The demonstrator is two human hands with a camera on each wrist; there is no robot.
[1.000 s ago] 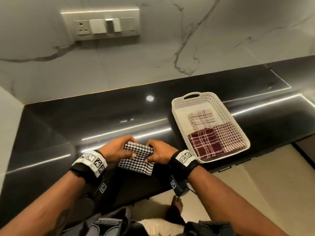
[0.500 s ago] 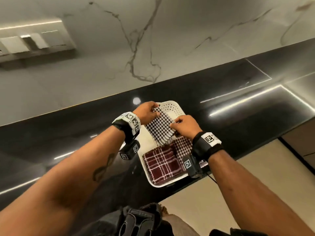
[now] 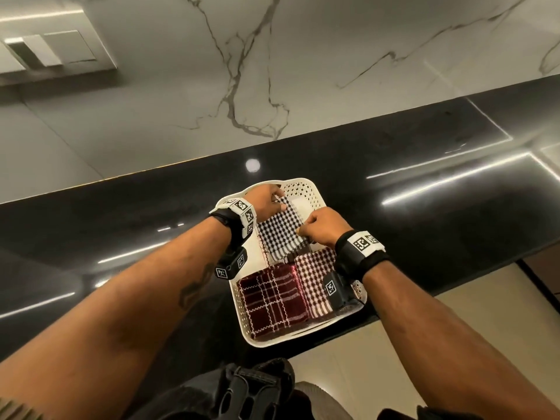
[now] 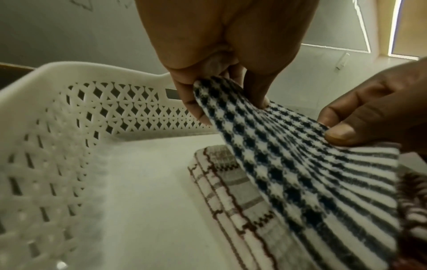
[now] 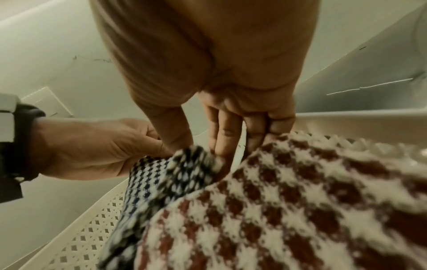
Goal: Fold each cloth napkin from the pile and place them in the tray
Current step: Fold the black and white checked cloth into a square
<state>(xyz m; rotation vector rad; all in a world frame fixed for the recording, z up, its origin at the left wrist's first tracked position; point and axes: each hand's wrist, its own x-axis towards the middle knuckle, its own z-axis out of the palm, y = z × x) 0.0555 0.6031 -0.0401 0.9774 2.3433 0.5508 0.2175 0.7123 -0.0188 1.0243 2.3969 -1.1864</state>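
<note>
A folded black-and-white checked napkin (image 3: pixel 280 230) hangs low over the far half of the white perforated tray (image 3: pixel 306 187). My left hand (image 3: pixel 268 198) pinches its far left corner (image 4: pixel 208 87). My right hand (image 3: pixel 321 227) pinches its right edge (image 5: pixel 196 157). Under it lies a folded white napkin with thin red lines (image 4: pixel 231 184). In the near half of the tray lie a dark red plaid napkin (image 3: pixel 271 301) and a red-and-white checked napkin (image 3: pixel 312 268).
The tray sits at the front edge of a glossy black counter (image 3: pixel 121 225), with beige floor (image 3: pixel 454 313) below it. A marble wall (image 3: pixel 272 71) with a switch plate (image 3: pixel 54 53) rises behind the counter.
Both hands have carried the black-and-white napkin from the counter on the left over to the tray and lowered it over the far half, above the white napkin.
</note>
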